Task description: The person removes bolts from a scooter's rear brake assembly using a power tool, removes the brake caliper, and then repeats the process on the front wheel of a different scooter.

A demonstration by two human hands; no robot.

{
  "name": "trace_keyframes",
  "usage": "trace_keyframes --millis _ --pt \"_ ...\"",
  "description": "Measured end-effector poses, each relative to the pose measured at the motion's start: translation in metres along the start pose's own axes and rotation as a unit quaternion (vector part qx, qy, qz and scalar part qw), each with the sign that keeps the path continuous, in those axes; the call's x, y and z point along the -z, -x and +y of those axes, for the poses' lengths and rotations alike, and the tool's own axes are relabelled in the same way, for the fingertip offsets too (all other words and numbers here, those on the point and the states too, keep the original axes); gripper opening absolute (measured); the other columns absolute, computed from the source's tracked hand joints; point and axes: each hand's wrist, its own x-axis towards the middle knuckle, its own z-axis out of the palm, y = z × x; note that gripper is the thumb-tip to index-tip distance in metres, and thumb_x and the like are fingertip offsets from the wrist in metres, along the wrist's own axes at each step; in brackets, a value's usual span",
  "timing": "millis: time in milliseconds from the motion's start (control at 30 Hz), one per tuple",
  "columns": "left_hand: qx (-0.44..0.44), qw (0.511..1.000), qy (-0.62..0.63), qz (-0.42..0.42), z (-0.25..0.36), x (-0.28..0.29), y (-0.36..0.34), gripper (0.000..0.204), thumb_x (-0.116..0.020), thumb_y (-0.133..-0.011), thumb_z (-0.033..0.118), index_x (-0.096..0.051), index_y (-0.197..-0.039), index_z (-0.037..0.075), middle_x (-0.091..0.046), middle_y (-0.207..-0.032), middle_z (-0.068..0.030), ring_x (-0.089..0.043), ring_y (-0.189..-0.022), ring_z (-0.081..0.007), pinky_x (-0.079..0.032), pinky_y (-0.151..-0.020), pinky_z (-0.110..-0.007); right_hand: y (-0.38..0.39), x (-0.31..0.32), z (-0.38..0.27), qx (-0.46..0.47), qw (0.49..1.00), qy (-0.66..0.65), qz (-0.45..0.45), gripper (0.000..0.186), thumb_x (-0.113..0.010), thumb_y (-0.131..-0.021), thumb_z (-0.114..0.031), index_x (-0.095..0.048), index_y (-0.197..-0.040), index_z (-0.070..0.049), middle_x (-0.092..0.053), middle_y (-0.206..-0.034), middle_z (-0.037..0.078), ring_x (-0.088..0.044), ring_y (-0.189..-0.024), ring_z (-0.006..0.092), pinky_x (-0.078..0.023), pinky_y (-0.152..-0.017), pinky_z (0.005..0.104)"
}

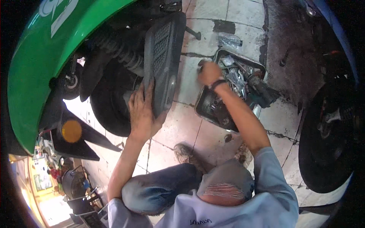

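My left hand (144,110) grips the lower end of a dark muffler with a perforated cover (161,57), fingers along its left side. It hangs beside a coiled shock spring (125,53) and a black wheel (106,114) on a green vehicle (26,91). My right hand (208,74) is curled at the upper left of a metal tray (200,112), around something dark and blurred that I cannot make out. The tray holds several wrenches (235,78), small parts and a dark cylindrical item (258,87).
Another wheel (319,159) stands at the right under a blue body (342,38). A clear plastic item (230,41) lies above the tray on the tiled floor (178,129). My knees (159,186) are at the bottom. Stools and clutter (72,182) fill the lower left.
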Motion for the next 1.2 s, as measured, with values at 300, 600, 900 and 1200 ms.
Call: trace_keyframes --millis 300,600,900,1200 --pt "0.015 1.000 0.006 -0.015 -0.006 -0.004 0.006 0.109 -0.084 -0.069 0.032 -0.025 -0.159 0.014 -0.030 -0.153 -0.0286 -0.031 -0.137 -0.0495 -0.024 -0.116 -0.060 -0.050 -0.130 -0.009 -0.076 0.943 0.312 -0.092 0.025 -0.054 -0.098 -0.013 -0.069 -0.117 -0.006 -0.074 -0.094 0.010 -0.070 -0.097 0.0236 -0.039 -0.096 0.0416" --pt "0.041 0.999 0.029 -0.022 0.000 -0.006 -0.003 0.101 -0.084 -0.070 0.020 -0.032 -0.156 0.008 -0.037 -0.146 -0.0335 -0.035 -0.136 -0.0474 -0.022 -0.115 -0.057 -0.016 -0.094 -0.015 0.006 0.990 0.133 0.040 0.025 -0.065 -0.083 -0.015 -0.062 -0.104 -0.002 -0.072 -0.084 0.018 -0.072 -0.080 0.0344 -0.050 -0.088 0.0463" --pt "0.028 1.000 0.013 -0.003 0.003 0.001 -0.005 0.101 -0.082 -0.070 0.021 -0.032 -0.156 0.010 -0.035 -0.147 -0.0340 -0.035 -0.137 -0.0468 -0.022 -0.115 -0.057 0.055 0.066 0.005 -0.096 0.983 0.060 -0.146 0.041 -0.072 -0.070 -0.020 -0.066 -0.103 0.003 -0.071 -0.095 0.028 -0.070 -0.095 0.0438 -0.056 -0.084 0.0508" --pt "0.025 0.999 -0.008 -0.022 0.007 -0.004 -0.004 0.096 -0.079 -0.075 0.032 -0.033 -0.157 0.012 -0.033 -0.148 -0.0357 -0.032 -0.139 -0.0472 -0.021 -0.115 -0.060 -0.099 0.052 0.167 -0.050 0.964 0.202 0.164 0.042 -0.071 -0.081 -0.022 -0.067 -0.120 -0.007 -0.061 -0.135 0.020 -0.064 -0.116 0.0355 -0.049 -0.099 0.0517"
